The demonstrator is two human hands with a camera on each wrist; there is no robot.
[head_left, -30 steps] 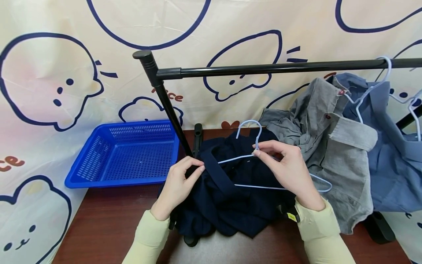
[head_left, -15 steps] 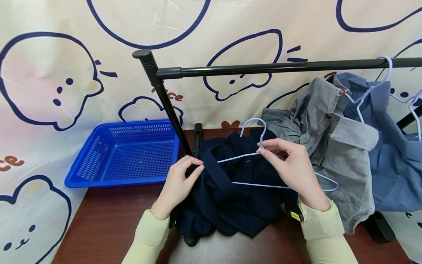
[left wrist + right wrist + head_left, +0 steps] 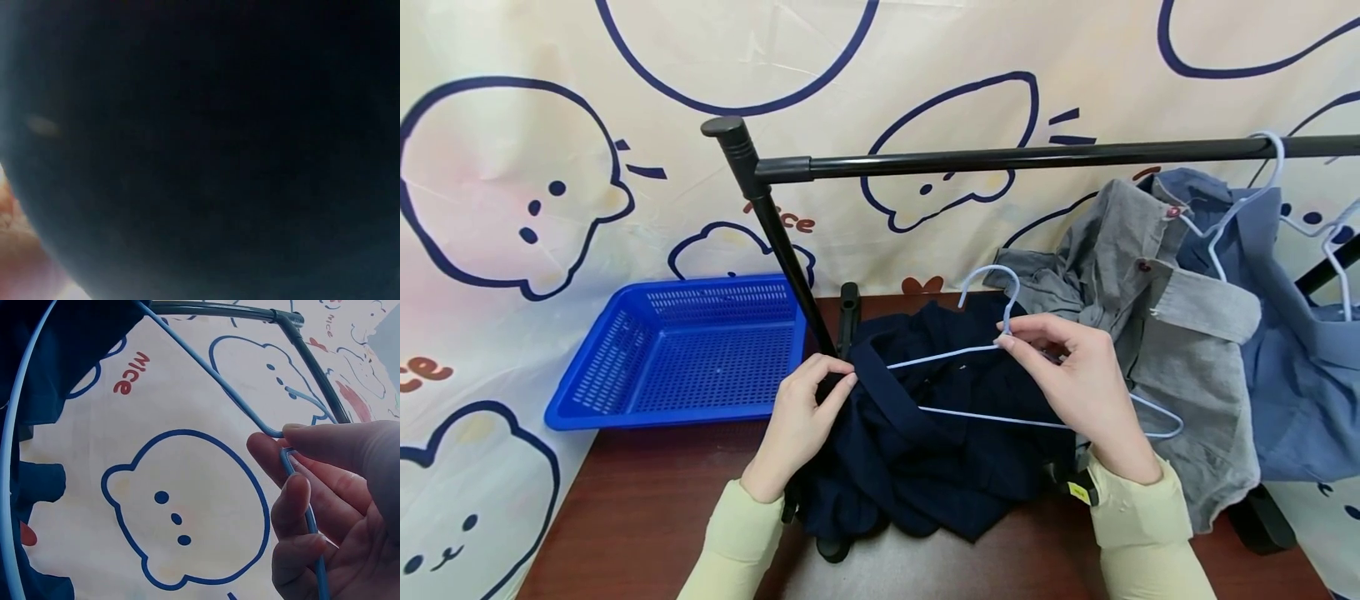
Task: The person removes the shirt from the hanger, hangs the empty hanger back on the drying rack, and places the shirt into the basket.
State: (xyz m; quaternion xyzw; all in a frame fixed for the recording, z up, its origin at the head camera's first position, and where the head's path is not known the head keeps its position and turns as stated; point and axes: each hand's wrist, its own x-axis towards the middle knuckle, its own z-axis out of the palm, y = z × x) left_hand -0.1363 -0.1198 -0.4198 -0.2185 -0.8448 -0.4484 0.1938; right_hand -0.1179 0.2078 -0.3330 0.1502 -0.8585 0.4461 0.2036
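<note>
A crumpled navy garment (image 3: 955, 475) lies on the table below both hands. My left hand (image 3: 801, 412) pinches it between thumb and fingertips beside its neckband. With thumb and fingers my right hand (image 3: 1078, 375) pinches a light blue hanger (image 3: 942, 356) at the base of its hook. One end of the hanger runs under the neckband and is hidden there; the other sticks out over a grey shirt. In the right wrist view the fingers (image 3: 294, 494) hold the hanger's wire (image 3: 215, 375). Dark, blurred cloth (image 3: 219, 156) fills most of the left wrist view.
A black clothes rail (image 3: 955, 162) crosses above the garment. On its right hang the grey shirt (image 3: 1195, 383) and a blue shirt (image 3: 1292, 400) on hangers. A blue plastic basket (image 3: 662, 417) stands at the left on the brown table (image 3: 640, 508), before a patterned backdrop.
My right hand has moved to the right with the hanger, and more of the hanger's right end shows over the grey shirt. My left hand keeps its pinch, nearly still.
</note>
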